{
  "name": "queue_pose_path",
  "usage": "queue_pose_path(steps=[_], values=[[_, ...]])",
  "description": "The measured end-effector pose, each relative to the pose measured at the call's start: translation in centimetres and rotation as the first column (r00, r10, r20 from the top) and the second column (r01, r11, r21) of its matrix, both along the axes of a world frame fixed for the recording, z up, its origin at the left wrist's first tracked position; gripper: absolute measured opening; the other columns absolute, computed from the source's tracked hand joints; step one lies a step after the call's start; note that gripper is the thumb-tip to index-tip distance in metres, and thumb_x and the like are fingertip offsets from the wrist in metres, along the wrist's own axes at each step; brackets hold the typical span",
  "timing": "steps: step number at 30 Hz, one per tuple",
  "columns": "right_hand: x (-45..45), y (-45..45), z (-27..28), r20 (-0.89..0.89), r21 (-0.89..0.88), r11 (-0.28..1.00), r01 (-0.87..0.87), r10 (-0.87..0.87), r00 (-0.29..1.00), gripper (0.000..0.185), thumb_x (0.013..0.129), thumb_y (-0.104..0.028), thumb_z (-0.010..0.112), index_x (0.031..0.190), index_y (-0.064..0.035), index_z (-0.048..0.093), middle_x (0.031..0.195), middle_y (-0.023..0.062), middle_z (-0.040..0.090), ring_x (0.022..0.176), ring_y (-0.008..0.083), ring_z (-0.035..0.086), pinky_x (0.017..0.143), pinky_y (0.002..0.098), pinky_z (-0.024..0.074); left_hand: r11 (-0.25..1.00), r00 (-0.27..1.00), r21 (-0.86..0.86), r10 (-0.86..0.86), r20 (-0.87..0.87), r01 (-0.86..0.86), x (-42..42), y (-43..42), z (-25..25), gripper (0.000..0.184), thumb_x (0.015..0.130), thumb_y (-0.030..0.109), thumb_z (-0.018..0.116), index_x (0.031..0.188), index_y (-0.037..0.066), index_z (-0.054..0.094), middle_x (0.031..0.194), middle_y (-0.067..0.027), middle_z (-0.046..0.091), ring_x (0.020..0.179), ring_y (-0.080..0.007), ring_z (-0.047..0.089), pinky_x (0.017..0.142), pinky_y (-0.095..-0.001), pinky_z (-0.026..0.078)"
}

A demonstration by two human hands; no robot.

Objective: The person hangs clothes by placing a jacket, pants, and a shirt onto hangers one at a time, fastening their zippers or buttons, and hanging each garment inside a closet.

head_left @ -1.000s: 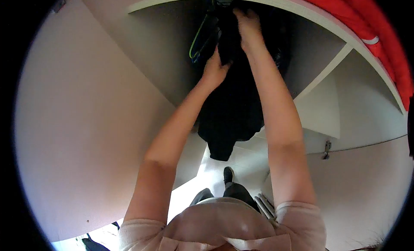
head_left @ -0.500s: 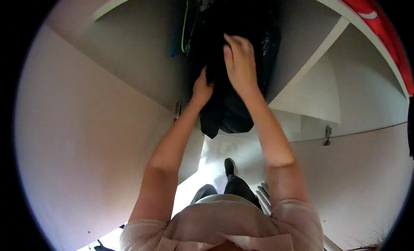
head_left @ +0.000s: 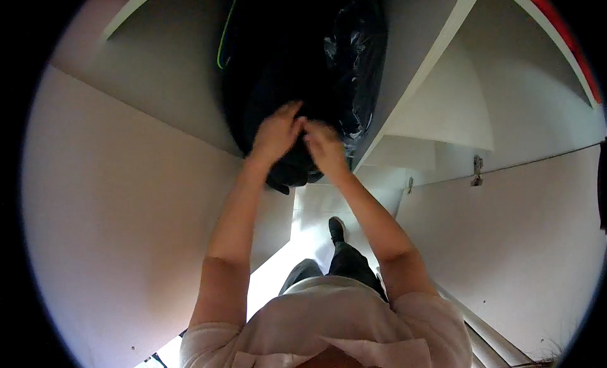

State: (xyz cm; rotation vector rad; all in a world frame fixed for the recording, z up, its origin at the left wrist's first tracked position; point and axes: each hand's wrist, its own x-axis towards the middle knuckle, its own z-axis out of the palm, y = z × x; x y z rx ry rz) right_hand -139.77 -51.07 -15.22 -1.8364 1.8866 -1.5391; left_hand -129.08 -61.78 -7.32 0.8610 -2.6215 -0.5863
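Observation:
A black garment (head_left: pixel 278 71) hangs in the wardrobe compartment at the top centre. Against its lower front are both hands, close together with fingertips nearly meeting. My left hand (head_left: pixel 277 135) has its fingers bent toward the cloth; whether it pinches any fabric is hidden. My right hand (head_left: pixel 325 145) is blurred at the fingers, and its hold on the cloth cannot be made out. A shiny black plastic cover (head_left: pixel 360 71) hangs right beside the garment. The green edge of a hanger (head_left: pixel 222 45) shows to its left.
An open door panel (head_left: pixel 139 210) stands at the left, another door (head_left: pixel 506 241) with a hinge (head_left: pixel 477 171) at the right. A divider (head_left: pixel 436 45) separates the compartment from shelves (head_left: pixel 442 115). Red fabric (head_left: pixel 569 39) lies at the upper right. Floor (head_left: pixel 316 203) shows below.
Both hands have moved lower on the black garment and come together. The view has shifted, so the plastic cover shows more and the red fabric less.

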Motion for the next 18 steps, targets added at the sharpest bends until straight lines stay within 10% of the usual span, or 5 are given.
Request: queue_pose_path(steps=[2, 10, 13, 18], values=[[-1.9, 2.2, 0.5, 0.219, 0.155, 0.846, 0.510, -0.533, 0.817, 0.035, 0.082, -0.009, 0.057, 0.115, 0.0005, 0.051, 0.119, 0.0198, 0.052, 0.106, 0.0371, 0.050, 0.094, 0.0412, 0.0367, 0.993, 0.998, -0.115, 0.030, -0.050, -0.036, 0.9, -1.8, 0.3, 0.045, 0.081, 0.014, 0.058, 0.123, 0.007, 0.046, 0.122, -0.0170, 0.050, 0.108, -0.0353, 0.051, 0.092, -0.0399, 0.042], [-6.3, -3.9, -6.3, 0.074, 0.058, 0.669, 0.741, -0.743, 0.666, 0.060, 0.070, -0.020, 0.072, 0.117, 0.0084, 0.047, 0.117, 0.0254, 0.052, 0.110, 0.0372, 0.048, 0.098, 0.0393, 0.0338, 0.944, 0.999, -0.331, 0.000, -0.033, -0.011, 0.8, -1.2, -2.0, 0.042, 0.079, 0.011, 0.058, 0.120, 0.005, 0.049, 0.123, -0.0138, 0.051, 0.116, -0.0308, 0.046, 0.100, -0.0379, 0.035], [-11.4, -7.2, -11.7, 0.166, 0.525, 0.713, 0.464, -0.621, 0.766, 0.054, 0.069, -0.021, 0.073, 0.111, 0.0060, 0.053, 0.108, 0.0235, 0.058, 0.100, 0.0382, 0.054, 0.090, 0.0387, 0.0405, 0.921, 0.999, -0.389, 0.024, 0.025, -0.012, 1.4, -0.8, -2.9, 0.040, 0.077, 0.009, 0.059, 0.117, 0.006, 0.052, 0.124, -0.0113, 0.050, 0.123, -0.0268, 0.039, 0.104, -0.0373, 0.030], [-8.5, -0.5, -4.2, 0.643, 0.374, 0.918, 0.132, -0.359, 0.676, 0.042, 0.075, -0.020, 0.067, 0.109, 0.0021, 0.056, 0.105, 0.0131, 0.060, 0.096, 0.0266, 0.056, 0.086, 0.0340, 0.0427, 0.761, 0.987, -0.648, 0.077, 0.140, 0.032, 2.9, -1.8, -4.9, 0.043, 0.074, 0.011, 0.062, 0.116, 0.008, 0.054, 0.127, -0.0110, 0.048, 0.126, -0.0262, 0.036, 0.108, -0.0380, 0.022]])
